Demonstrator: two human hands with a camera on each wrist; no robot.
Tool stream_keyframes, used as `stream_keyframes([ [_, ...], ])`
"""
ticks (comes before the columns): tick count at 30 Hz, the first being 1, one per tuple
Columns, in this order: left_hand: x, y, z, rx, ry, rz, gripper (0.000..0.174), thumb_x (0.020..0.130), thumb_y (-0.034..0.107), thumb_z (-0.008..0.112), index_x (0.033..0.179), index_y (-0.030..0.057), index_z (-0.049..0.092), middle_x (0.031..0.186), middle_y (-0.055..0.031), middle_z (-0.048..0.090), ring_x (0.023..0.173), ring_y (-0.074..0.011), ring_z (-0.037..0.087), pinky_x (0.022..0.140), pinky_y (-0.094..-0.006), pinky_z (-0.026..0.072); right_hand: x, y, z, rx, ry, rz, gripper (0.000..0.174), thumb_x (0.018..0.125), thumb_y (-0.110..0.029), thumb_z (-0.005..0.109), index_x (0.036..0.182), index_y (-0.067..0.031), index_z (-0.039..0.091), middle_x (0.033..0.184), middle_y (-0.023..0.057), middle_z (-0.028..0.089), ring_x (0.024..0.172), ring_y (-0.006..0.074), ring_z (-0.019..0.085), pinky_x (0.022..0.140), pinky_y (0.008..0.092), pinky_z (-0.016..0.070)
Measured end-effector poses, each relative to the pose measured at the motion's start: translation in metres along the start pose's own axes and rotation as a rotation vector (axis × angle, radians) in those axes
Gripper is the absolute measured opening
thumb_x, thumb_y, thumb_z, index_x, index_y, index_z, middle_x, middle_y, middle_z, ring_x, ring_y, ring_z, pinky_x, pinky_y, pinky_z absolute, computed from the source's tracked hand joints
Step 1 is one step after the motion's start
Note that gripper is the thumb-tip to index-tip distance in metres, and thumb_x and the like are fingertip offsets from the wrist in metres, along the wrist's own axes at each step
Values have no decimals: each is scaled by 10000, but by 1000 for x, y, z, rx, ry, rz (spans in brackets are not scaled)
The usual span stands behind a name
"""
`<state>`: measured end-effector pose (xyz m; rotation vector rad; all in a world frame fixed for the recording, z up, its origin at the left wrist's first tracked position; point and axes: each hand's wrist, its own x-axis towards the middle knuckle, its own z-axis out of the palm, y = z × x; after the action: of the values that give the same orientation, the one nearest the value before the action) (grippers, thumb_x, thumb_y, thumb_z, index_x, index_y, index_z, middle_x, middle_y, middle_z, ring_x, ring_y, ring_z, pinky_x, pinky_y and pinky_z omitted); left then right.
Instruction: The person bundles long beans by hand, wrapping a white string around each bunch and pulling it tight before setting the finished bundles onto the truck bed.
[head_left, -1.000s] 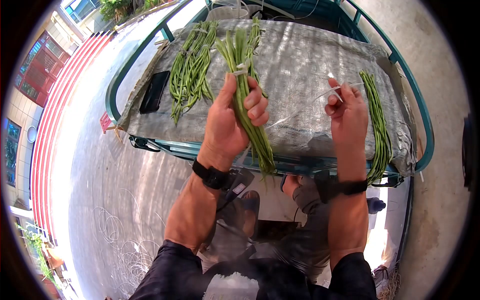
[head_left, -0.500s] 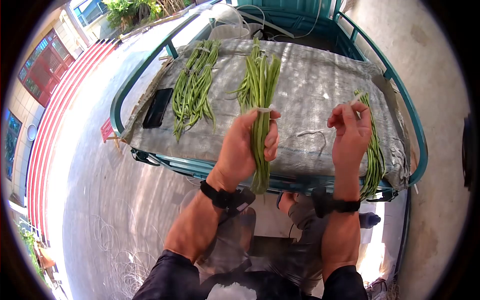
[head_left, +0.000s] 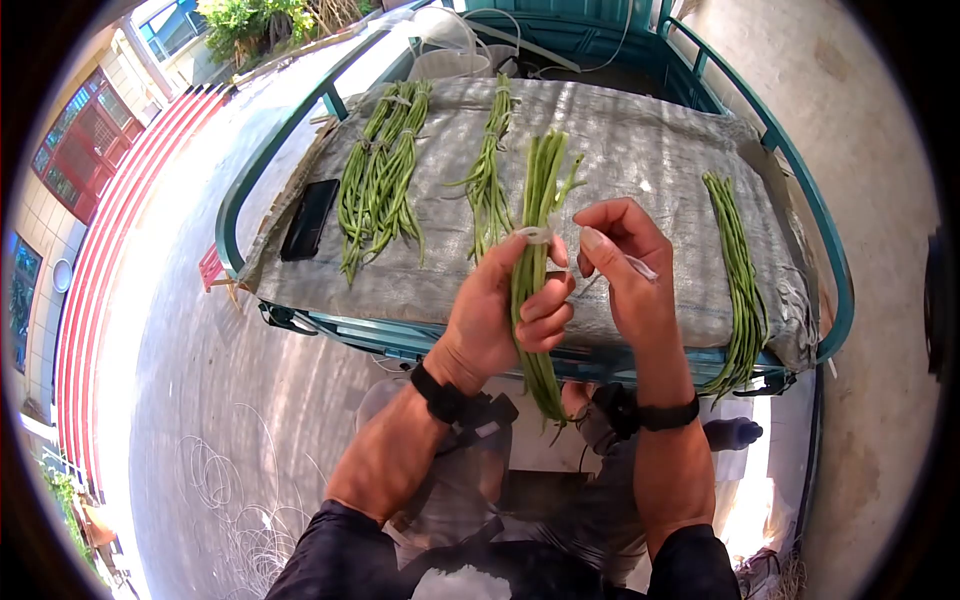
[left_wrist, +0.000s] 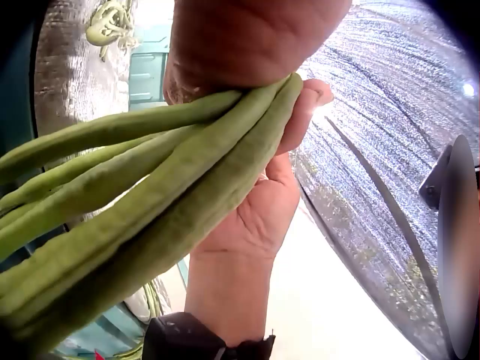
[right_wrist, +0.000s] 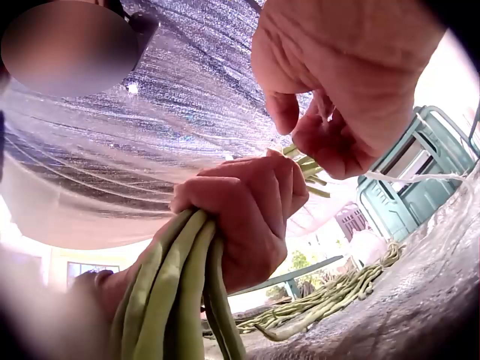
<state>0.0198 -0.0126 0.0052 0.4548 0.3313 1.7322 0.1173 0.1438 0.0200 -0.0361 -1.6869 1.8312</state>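
Note:
In the head view my left hand (head_left: 490, 315) grips a bundle of long green beans (head_left: 542, 180) upright around its middle, the lower ends hanging below the fist. A white strip (head_left: 534, 235) circles the bundle just above the thumb. Close to its right side, my right hand (head_left: 630, 265) pinches a white tie (head_left: 642, 268) between thumb and fingers. From the right wrist, that hand (right_wrist: 345, 90) appears right beside the left fist (right_wrist: 240, 210), with a white strip (right_wrist: 416, 178) trailing away. Bean pods (left_wrist: 165, 202) fill the left wrist view.
Grey woven sheeting (head_left: 620, 130) covers the cart bed, edged by a teal rail (head_left: 810, 220). Tied bean bundles (head_left: 385, 180) lie at left beside a black phone (head_left: 310, 220); another bundle (head_left: 490, 170) lies mid-sheet. Untied-looking beans (head_left: 738, 280) lie at right. White buckets (head_left: 450, 64) stand behind.
My right hand went out to the beans at right, then came back left to the held bundle. The bundle in my left hand has moved lower and slightly right.

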Motion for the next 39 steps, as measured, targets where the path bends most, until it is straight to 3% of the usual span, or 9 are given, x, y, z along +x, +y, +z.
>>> stream_keyframes([
  [3,0,-3,-4,13,0,-48,455,1112,511,379,1208,113,578,628,15,404,463,-107,354,432,-254,313,-1,-8,14,96,18,-22,93,1002,-30,689,1084,7,662,887,0,660,788,47,601,703,222,491],
  [12,2,-7,-2,46,18,-63,486,1119,503,334,1226,99,584,627,13,409,454,-117,354,430,-264,317,-1,-2,4,-72,43,22,135,1034,-129,689,969,-20,642,807,-9,645,728,46,580,641,217,447],
  [19,2,-8,-6,16,36,-72,491,1119,517,365,1206,94,600,635,13,423,466,-118,366,432,-267,314,6,-1,-20,283,281,-63,171,1052,-205,677,1008,-46,636,824,4,610,713,84,548,663,254,455],
  [28,6,-13,-3,73,193,-51,400,1099,444,441,1198,88,596,687,0,483,542,-129,444,499,-285,364,6,-3,-35,494,172,-101,142,1084,-181,616,1013,-58,614,862,33,621,764,128,579,716,322,477],
  [35,8,-19,-1,371,322,4,266,1057,304,539,1174,65,538,722,-12,517,546,-113,458,497,-265,390,4,-17,-33,578,-31,-129,123,1097,-150,574,1033,-46,585,942,62,644,820,161,603,741,351,492],
  [38,10,-20,3,465,359,-4,266,1064,316,536,1160,69,536,715,-8,510,531,-107,446,482,-258,381,4,-16,-32,588,-26,-150,117,1096,-141,568,1091,-28,596,1001,79,671,860,174,633,779,347,528],
  [39,10,-20,4,490,360,-2,271,1068,328,528,1156,72,537,712,-7,506,526,-105,440,477,-256,375,4,-21,-27,575,64,-114,123,1093,-140,572,1113,-21,599,1015,86,677,875,176,642,791,338,537],
])
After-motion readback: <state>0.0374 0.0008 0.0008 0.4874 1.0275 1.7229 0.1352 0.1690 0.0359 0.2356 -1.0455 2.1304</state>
